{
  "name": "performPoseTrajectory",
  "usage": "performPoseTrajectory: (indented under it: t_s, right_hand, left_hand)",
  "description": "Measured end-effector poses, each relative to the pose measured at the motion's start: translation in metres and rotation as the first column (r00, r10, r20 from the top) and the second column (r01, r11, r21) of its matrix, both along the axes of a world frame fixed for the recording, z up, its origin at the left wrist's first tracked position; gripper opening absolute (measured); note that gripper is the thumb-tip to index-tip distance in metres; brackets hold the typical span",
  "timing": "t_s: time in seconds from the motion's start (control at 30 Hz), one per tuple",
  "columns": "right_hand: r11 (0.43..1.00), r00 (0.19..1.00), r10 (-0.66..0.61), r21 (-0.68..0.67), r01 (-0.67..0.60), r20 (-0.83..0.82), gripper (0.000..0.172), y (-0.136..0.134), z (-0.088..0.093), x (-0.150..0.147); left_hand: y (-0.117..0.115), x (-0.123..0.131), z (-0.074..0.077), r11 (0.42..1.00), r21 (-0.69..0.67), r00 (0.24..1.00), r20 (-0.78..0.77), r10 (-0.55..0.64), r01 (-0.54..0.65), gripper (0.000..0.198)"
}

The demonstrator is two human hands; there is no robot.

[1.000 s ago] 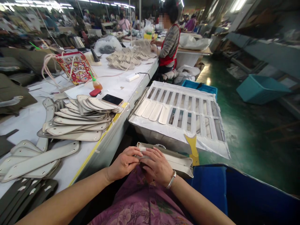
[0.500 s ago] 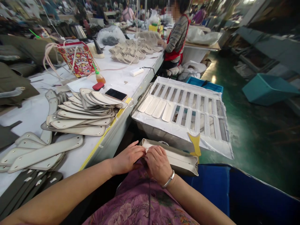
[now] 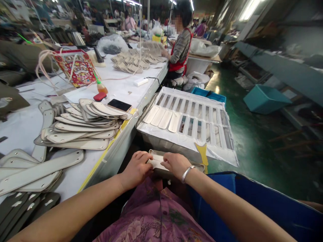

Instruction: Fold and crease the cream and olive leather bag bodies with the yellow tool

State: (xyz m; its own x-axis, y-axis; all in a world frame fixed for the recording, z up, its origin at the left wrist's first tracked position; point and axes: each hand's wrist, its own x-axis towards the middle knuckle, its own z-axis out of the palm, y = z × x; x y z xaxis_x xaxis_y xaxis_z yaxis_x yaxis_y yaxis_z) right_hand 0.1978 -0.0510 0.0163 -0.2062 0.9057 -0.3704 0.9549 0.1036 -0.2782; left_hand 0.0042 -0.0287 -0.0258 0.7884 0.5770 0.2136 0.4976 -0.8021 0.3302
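Note:
Low in front of my body is a narrow bag (image 3: 157,161), olive outside with a cream lining, its long opening facing up. My left hand (image 3: 137,168) grips its left end, thumb and fingers closed over the edge. Bent over the opening, my right hand (image 3: 178,165) has its fingers pressed together at the cream lining, and a metal bangle (image 3: 188,173) circles the wrist. Under the bag hangs a small pale piece (image 3: 169,182). The bag's right part is mostly hidden behind my right hand.
On the table at left lie stacked cream straps (image 3: 83,126), a phone (image 3: 119,105) and a glue bottle (image 3: 101,88). Ahead stands a slatted white rack (image 3: 186,104) with several cream strips and a yellow piece (image 3: 202,156). A blue bin (image 3: 254,198) is at right; a co-worker (image 3: 180,47) sits beyond.
My right hand has moved right along the bag and away from my left hand. The bag has tilted, showing less of its lining. The camera view has shifted slightly right.

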Motion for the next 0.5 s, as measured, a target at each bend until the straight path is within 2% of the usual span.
performPoseTrajectory:
  t_s: [0.1,0.23,0.37,0.5]
  right_hand:
    - [0.97,0.999,0.029,-0.242,-0.021,0.03,0.029,0.023,0.007,0.001]
    - [0.898,1.0,0.022,-0.438,-0.023,-0.006,0.032,0.037,0.004,-0.007]
    - [0.872,1.0,-0.008,-0.489,0.004,-0.006,0.026,0.036,0.004,-0.008]
    - [0.883,1.0,-0.029,-0.469,0.021,-0.01,0.02,0.033,0.005,-0.005]
  left_hand:
    - [0.001,0.011,0.016,0.999,-0.009,0.971,-0.234,0.048,-0.051,0.017]
    - [0.013,0.037,0.032,0.992,-0.125,0.848,-0.525,-0.075,0.01,0.024]
    - [0.028,0.059,0.036,0.969,-0.213,0.773,-0.591,-0.232,0.128,0.016]
    - [0.033,0.059,0.035,0.936,-0.253,0.736,-0.581,-0.349,0.245,0.011]
